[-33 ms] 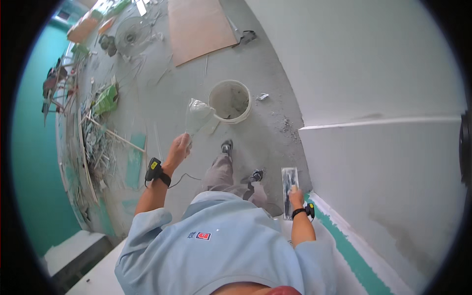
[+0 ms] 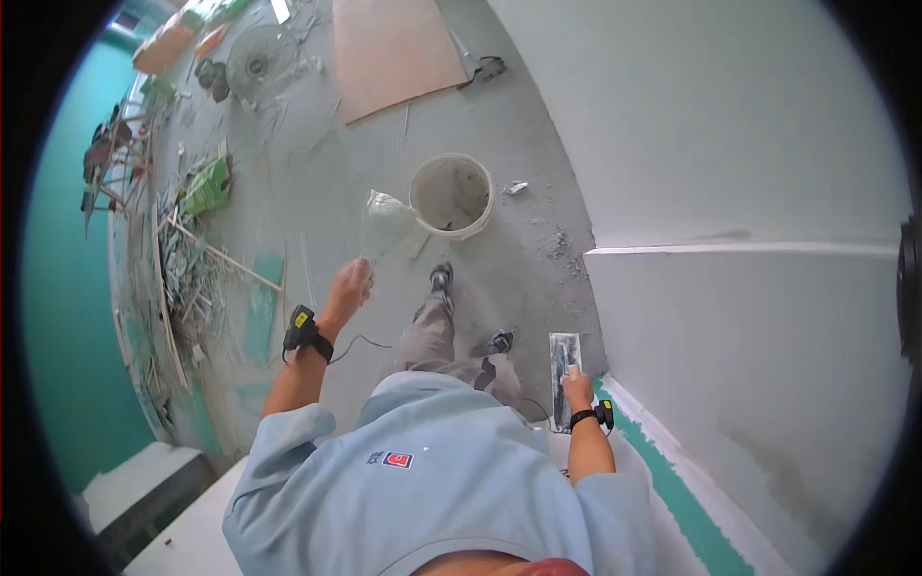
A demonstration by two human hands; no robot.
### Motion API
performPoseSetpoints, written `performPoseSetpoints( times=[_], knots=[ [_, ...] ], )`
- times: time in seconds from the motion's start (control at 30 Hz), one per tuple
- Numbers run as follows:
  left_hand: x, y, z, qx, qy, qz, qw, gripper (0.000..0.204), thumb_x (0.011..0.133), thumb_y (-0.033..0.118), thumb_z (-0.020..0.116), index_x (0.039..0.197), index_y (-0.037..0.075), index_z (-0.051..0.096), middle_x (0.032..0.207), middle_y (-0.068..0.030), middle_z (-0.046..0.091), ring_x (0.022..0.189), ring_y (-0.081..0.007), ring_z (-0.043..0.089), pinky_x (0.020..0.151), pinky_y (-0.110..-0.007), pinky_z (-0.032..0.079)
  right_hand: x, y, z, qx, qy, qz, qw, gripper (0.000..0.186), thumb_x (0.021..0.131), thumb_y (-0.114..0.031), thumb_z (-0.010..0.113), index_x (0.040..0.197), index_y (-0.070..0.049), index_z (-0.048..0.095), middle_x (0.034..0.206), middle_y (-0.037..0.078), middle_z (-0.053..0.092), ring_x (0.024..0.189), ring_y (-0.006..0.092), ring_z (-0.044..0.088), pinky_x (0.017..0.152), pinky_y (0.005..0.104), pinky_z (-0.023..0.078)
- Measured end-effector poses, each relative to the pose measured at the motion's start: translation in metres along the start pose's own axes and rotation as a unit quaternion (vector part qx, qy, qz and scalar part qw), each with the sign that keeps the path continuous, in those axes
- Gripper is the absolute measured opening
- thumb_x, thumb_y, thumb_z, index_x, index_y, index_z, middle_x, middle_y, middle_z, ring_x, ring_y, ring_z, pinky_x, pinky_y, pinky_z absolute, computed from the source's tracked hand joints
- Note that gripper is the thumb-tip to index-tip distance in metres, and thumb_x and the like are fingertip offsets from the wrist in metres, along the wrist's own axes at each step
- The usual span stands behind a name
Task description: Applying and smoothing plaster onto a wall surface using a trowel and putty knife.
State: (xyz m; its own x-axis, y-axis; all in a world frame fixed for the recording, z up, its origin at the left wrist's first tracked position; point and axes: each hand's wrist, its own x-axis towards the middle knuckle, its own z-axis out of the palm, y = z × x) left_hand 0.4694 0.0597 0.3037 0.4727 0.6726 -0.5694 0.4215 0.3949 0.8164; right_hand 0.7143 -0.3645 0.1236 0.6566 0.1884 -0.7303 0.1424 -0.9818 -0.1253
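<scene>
- L hand [image 2: 348, 288]: fingers shut round handle of a flat tool [image 2: 387, 226], held up over the floor, next to the white bucket [image 2: 451, 195].
- R hand [image 2: 576, 386]: shut round a trowel [image 2: 564, 357], low by the wall [image 2: 749, 317].

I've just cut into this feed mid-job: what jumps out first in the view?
The person's left hand holds up a plaster-smeared hawk over the dusty floor, just left of a white bucket standing ahead of their feet. The right hand grips a flat steel trowel low beside the pale grey wall. Along the teal wall on the far left lies a heap of scrap strips and debris.
</scene>
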Motion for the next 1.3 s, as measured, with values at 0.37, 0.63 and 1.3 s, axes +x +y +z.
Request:
performPoseSetpoints(
  times=[0.37, 0.63, 1.3],
  knots=[
    [0.124, -0.042, -0.049, -0.131, 0.127, -0.004, 0.983, 0.028, 0.087, 0.032, 0.05, 0.074, 0.01, 0.042, 0.055, 0.0051, 0.036, 0.045, -0.0036, 0.033, 0.039, -0.02, 0.027, 0.067, -0.11, -0.077, 0.2, 0.041, -0.076, 0.976, 0.031, 0.079, -0.028, 0.056, 0.097, -0.004, 0.049, 0.076, 0.01, 0.052, 0.065, 0.0232, 0.054, 0.058, 0.0344, 0.046],
    [0.207, -0.124, -0.044, -0.118, 0.291, -0.033, 0.949, 0.03, 0.088, 0.034, 0.049, 0.075, 0.007, 0.044, 0.057, 0.0035, 0.041, 0.046, -0.0047, 0.038, 0.04, -0.02, 0.031, 0.126, -0.367, -0.162, 0.445, -0.215, -0.113, 0.862, 0.035, 0.08, -0.018, 0.057, 0.109, -0.005, 0.044, 0.07, 0.002, 0.048, 0.055, 0.0118, 0.049, 0.047, 0.0239, 0.042],
    [0.245, -0.219, 0.061, -0.475, 0.491, -0.314, 0.66, 0.052, 0.09, 0.034, 0.041, 0.103, -0.015, 0.046, 0.101, -0.0221, 0.054, 0.089, -0.0254, 0.054, 0.078, -0.032, 0.041, 0.183, -0.492, -0.134, -0.117, 0.076, -0.308, 0.941, 0.044, 0.081, -0.037, 0.057, 0.099, 0.002, 0.049, 0.085, 0.011, 0.055, 0.079, 0.0204, 0.055, 0.073, 0.0307, 0.043]
  ],
)
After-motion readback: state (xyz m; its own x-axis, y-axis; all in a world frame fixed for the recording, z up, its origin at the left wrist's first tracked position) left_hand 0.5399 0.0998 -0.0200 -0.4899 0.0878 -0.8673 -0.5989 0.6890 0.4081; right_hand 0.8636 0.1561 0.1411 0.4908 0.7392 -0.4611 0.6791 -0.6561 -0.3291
